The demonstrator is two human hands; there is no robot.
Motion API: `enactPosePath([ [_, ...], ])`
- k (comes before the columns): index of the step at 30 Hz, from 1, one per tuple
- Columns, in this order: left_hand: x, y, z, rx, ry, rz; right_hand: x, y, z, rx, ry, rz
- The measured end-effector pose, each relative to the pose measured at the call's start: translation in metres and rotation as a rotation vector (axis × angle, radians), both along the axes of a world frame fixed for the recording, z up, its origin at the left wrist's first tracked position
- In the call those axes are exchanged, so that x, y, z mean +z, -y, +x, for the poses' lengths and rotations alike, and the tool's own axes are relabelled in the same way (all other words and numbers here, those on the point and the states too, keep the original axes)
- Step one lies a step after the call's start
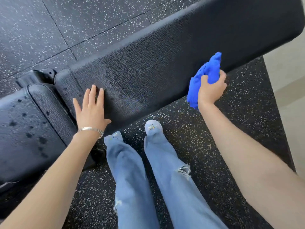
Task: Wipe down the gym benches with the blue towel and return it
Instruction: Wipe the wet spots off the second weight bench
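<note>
**Backrest pad partly wiped, seat pad still spotted**

The right hand (211, 90) is clenched around the bunched bright-blue cloth towel (206, 76), holding it at the near edge of the long black textured-vinyl backrest pad (165, 63); whether the cloth touches the pad there I cannot tell. The left hand (91, 109) lies flat and spread, fingers apart, pressed on the same pad's near edge beside its seam.

Between the hands the pad shows faint damp streaks, which suggests wiping has begun there. Left of the left hand, the shorter black vinyl seat pad (24, 126) carries many dark droplets, so by my reading it is not yet wiped. Only this one bench shows, and returning the towel remains.

The backrest pad runs on beyond the right hand with nothing lying on it. The speckled black rubber floor (239, 129) below the right hand is open; the person's jeans-clad legs (148, 179) stand close under the pad's edge between the hands.
</note>
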State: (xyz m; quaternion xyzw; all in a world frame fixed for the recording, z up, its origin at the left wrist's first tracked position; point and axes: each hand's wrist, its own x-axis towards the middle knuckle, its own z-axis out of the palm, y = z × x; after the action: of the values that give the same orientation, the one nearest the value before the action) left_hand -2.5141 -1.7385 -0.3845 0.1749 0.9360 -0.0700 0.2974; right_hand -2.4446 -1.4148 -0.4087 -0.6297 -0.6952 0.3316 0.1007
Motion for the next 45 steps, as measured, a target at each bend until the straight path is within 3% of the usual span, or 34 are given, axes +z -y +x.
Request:
enactPosePath([
  [2, 0.0, 0.008, 0.004, -0.019, -0.003, 0.026, -0.001, 0.034, -0.005, -0.097, -0.037, -0.015],
  [5, 0.003, 0.022, 0.01, -0.065, -0.009, 0.054, 0.0, 0.109, 0.002, 0.009, -0.038, 0.031],
  [10, 0.006, 0.052, 0.009, -0.05, -0.018, 0.076, 0.007, 0.219, 0.023, 0.508, 0.075, -0.019],
  [13, 0.01, 0.072, 0.004, 0.021, -0.007, 0.079, 0.014, 0.209, 0.023, 0.813, 0.123, -0.039],
  [15, 0.014, 0.081, -0.001, 0.03, 0.003, 0.091, 0.02, 0.176, 0.018, 0.88, 0.085, 0.035],
  [18, 0.014, 0.095, -0.008, 0.0, -0.011, 0.101, 0.019, 0.129, -0.001, 0.593, 0.123, 0.138],
  [21, 0.011, 0.108, -0.016, -0.031, -0.002, 0.095, 0.014, 0.116, -0.03, 0.181, 0.216, 0.031],
  [23, 0.009, 0.117, -0.021, -0.031, 0.007, 0.082, 0.014, 0.141, -0.041, 0.189, 0.284, 0.059],
  [31, 0.005, 0.152, -0.046, -0.051, -0.014, 0.035, 0.017, 0.318, -0.011, 1.034, 0.32, 0.198],
  [35, 0.003, 0.158, -0.057, -0.035, -0.013, 0.022, 0.018, 0.286, -0.019, 1.426, 0.184, 0.417],
  [37, 0.001, 0.159, -0.061, -0.043, -0.005, 0.009, 0.02, 0.247, -0.035, 1.571, 0.242, 0.507],
  [39, 0.001, 0.158, -0.064, -0.056, -0.002, -0.016, 0.017, 0.212, -0.054, 1.197, 0.361, 0.438],
  [42, -0.001, 0.158, -0.064, -0.061, 0.0, -0.03, 0.013, 0.184, -0.077, 0.275, 0.371, 0.137],
  [43, -0.001, 0.157, -0.063, -0.067, 0.002, -0.038, 0.013, 0.188, -0.081, 0.181, 0.378, 0.115],
  [45, -0.003, 0.156, -0.063, -0.069, 0.002, -0.044, 0.013, 0.215, -0.086, 0.231, 0.376, 0.165],
])
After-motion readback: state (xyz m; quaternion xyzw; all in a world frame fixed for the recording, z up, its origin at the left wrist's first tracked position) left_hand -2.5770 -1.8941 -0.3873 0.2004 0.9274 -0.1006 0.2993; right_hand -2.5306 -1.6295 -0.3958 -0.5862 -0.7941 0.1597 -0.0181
